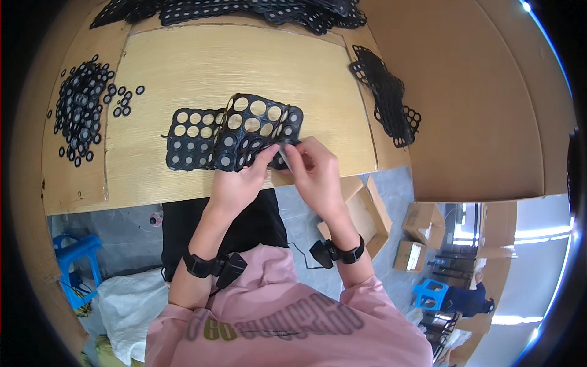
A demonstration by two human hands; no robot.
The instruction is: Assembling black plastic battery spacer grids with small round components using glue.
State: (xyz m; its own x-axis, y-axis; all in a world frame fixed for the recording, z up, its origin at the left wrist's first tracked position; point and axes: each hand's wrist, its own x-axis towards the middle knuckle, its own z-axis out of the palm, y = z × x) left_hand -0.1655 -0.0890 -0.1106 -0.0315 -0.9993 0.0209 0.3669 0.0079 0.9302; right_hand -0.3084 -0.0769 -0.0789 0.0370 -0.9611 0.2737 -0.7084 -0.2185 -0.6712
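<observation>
A black perforated sheet (252,116) is bent up over the table near its front edge. Its upper rows are open round holes, while pale discs show in several lower ones. My left hand (237,186) grips the sheet's lower edge between thumb and fingers. Close beside it, my right hand (318,174) is closed in a pinch at the same edge; a small pale sliver shows by its fingertips, too small to name. Another part of black sheet (191,131) lies flat to the left, with open holes above and filled ones below. Whether the two parts join is hidden.
Loose black rings (82,107) are heaped on the table's left side. Stacked black sheets (385,98) lie at the right, and more sheets (257,11) at the far edge. Cardboard walls (471,104) border the table (293,67). An open carton (367,217) and blue stools (79,260) stand below.
</observation>
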